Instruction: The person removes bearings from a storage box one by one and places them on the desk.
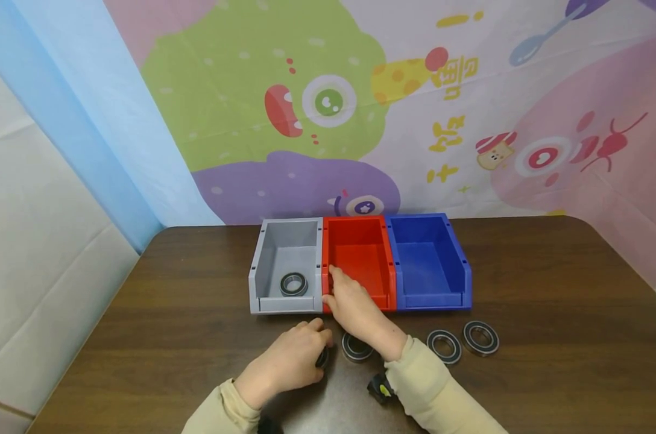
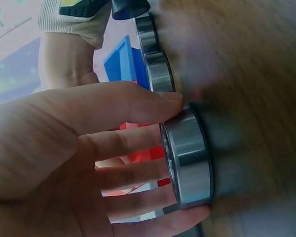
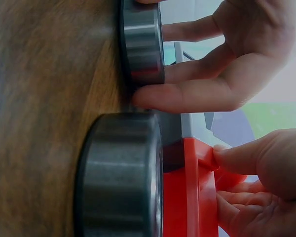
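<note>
My left hand [image 1: 292, 358] holds a ball bearing [image 2: 192, 153] at the table, thumb on its near side and fingers along the other; in the head view the hand mostly covers it. Over the left wall of the red bin [image 1: 360, 262] is my right hand [image 1: 355, 301]. Its thumb [image 3: 232, 157] presses at the front corner while the fingers curl inside, gripping the wall. Another bearing [image 1: 357, 348] lies on the table below the right wrist. One bearing [image 1: 293, 284] rests flat inside the grey bin [image 1: 255, 283], near its front lip.
A blue bin [image 1: 439, 300] adjoins the red one on the right, the three bins standing in a row before a cartoon-printed cloth [image 1: 328, 120]. Two bearings [image 1: 444, 346] lie to the right on the brown table [image 1: 550, 337]. A black strapped device [image 1: 380, 389] is at the right wrist.
</note>
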{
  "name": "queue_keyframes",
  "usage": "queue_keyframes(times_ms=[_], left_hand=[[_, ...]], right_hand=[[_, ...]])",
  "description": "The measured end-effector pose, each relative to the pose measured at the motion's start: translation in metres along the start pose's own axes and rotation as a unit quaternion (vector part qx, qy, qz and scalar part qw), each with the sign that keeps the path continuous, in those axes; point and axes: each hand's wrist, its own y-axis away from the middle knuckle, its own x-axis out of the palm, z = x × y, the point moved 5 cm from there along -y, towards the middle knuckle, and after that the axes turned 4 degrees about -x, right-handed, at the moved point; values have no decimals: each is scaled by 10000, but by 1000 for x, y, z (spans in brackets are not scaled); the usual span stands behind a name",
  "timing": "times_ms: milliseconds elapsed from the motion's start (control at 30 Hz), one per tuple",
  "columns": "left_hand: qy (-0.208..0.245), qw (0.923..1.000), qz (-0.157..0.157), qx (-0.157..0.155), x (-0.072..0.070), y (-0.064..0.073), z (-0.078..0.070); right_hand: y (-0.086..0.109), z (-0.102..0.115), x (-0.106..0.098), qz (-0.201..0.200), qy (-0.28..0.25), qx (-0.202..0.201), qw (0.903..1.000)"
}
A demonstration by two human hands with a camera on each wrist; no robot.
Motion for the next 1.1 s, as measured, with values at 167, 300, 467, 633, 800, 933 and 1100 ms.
queue_keyframes(times_ms=[167,300,467,633,800,933,1100], left_hand=[[-45,10000,7,-35,0,0,-1],[-66,10000,-13,-3,1,0,-1],[-64,10000,-30,-13,2,0,-1],[-73,10000,-54,-12,2,0,-1],[-96,10000,-25,-8,2,0,-1],[-85,9999,75,115,1,-1,1],[56,10000,3,65,-7,-3,7]], right_hand=[[0,0,0,-38,48,-43,10000],[-1,-1,0,-44,53,-45,10000],[0,-1,0,-53,28,-72,10000],[0,0,-1,-77,47,-101,9999],[0,-1,0,-20,67,-50,10000],[0,-1,0,1,35,-7,10000],[1,0,0,3,43,-21,10000]])
